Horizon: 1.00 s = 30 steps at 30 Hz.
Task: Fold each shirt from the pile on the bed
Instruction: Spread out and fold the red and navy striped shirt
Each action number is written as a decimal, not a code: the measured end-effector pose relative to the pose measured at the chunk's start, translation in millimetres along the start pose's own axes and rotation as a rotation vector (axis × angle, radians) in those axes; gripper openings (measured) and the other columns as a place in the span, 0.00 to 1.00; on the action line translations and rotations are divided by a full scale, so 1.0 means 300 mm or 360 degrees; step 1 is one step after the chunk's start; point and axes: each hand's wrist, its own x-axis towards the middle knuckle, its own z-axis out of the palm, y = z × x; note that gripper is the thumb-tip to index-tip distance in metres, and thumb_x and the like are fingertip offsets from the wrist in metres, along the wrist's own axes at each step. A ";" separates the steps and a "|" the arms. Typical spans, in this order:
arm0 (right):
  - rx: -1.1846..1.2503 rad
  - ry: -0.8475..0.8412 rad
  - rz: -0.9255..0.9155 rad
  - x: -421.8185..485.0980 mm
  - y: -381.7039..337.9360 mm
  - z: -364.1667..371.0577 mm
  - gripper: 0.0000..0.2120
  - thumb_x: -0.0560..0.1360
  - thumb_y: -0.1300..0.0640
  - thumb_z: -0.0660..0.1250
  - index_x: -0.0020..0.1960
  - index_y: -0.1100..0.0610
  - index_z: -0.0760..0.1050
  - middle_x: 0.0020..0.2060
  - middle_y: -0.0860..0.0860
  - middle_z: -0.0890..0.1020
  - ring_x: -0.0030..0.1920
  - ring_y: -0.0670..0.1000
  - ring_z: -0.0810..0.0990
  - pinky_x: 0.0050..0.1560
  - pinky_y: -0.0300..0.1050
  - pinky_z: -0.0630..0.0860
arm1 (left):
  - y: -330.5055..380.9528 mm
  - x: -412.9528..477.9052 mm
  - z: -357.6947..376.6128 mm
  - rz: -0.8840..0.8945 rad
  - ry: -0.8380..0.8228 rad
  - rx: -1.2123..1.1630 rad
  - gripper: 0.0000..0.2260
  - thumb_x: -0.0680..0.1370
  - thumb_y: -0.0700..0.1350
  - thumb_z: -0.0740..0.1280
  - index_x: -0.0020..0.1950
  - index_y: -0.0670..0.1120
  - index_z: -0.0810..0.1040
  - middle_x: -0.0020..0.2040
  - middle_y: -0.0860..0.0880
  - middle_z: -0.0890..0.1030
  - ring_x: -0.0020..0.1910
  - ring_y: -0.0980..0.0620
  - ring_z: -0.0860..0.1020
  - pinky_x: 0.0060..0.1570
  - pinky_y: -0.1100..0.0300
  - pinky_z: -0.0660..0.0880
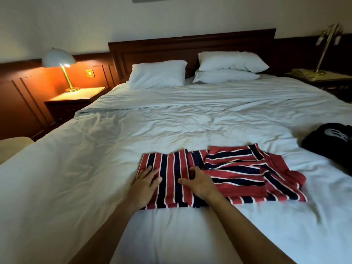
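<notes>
A red, navy and white striped shirt (236, 172) lies partly folded near the front of the white bed (171, 121). Its left part is a flat panel with upright stripes; its right part is layered with sideways stripes and a loose edge trailing right. My left hand (145, 182) rests flat on the panel's left edge, fingers straight. My right hand (199, 181) presses on the middle of the shirt where the two parts meet, fingers spread and slightly bent. A black garment (331, 140) with a pale print lies bunched at the bed's right edge.
Three white pillows (158, 75) lean at the dark wooden headboard (190, 44). A lit lamp (61, 61) stands on the left nightstand (76, 96). A brass lamp (323, 48) and a telephone sit on the right nightstand.
</notes>
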 end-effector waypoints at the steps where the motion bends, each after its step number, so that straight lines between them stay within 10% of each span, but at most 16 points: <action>1: 0.0013 -0.0007 0.0014 0.002 -0.004 0.007 0.33 0.73 0.50 0.74 0.73 0.55 0.66 0.67 0.53 0.75 0.63 0.53 0.75 0.60 0.40 0.70 | 0.000 0.005 -0.009 -0.0014 0.0031 -0.0073 0.25 0.83 0.61 0.52 0.79 0.57 0.62 0.82 0.54 0.55 0.81 0.51 0.52 0.79 0.46 0.49; 6: -0.0103 0.0219 -0.0188 -0.009 0.000 -0.040 0.26 0.73 0.63 0.74 0.69 0.56 0.73 0.64 0.51 0.78 0.62 0.50 0.77 0.57 0.30 0.67 | 0.006 0.030 -0.031 0.0021 -0.0121 0.0099 0.25 0.84 0.62 0.51 0.80 0.58 0.59 0.82 0.54 0.51 0.81 0.51 0.47 0.78 0.43 0.48; 12: -0.0624 -0.0020 -0.0180 -0.041 0.066 -0.134 0.25 0.72 0.54 0.75 0.68 0.53 0.74 0.62 0.50 0.79 0.60 0.50 0.77 0.60 0.39 0.72 | 0.061 0.038 -0.015 0.0044 -0.0277 0.0422 0.29 0.82 0.65 0.49 0.81 0.56 0.55 0.82 0.50 0.51 0.81 0.46 0.46 0.77 0.41 0.42; 18: -0.0529 0.0471 -0.0213 0.126 -0.002 -0.146 0.27 0.76 0.43 0.66 0.71 0.53 0.68 0.62 0.60 0.75 0.61 0.61 0.76 0.64 0.53 0.74 | 0.091 0.113 0.018 0.0149 0.0362 0.0517 0.28 0.79 0.67 0.47 0.67 0.50 0.71 0.70 0.48 0.70 0.70 0.45 0.66 0.73 0.47 0.59; 24: -0.0530 0.0240 -0.0034 0.360 -0.009 -0.038 0.32 0.77 0.41 0.64 0.76 0.51 0.60 0.67 0.62 0.73 0.66 0.62 0.72 0.66 0.55 0.72 | 0.020 0.186 0.107 0.0232 0.0263 0.0291 0.39 0.75 0.69 0.34 0.82 0.54 0.53 0.82 0.53 0.50 0.81 0.51 0.46 0.79 0.49 0.41; 30: -0.0558 0.0339 -0.0278 0.445 0.010 0.010 0.13 0.76 0.56 0.69 0.60 0.52 0.77 0.54 0.55 0.82 0.56 0.57 0.81 0.57 0.51 0.78 | -0.001 0.216 0.135 0.0150 0.0231 0.0306 0.38 0.75 0.71 0.31 0.82 0.58 0.46 0.82 0.56 0.45 0.81 0.54 0.41 0.79 0.47 0.39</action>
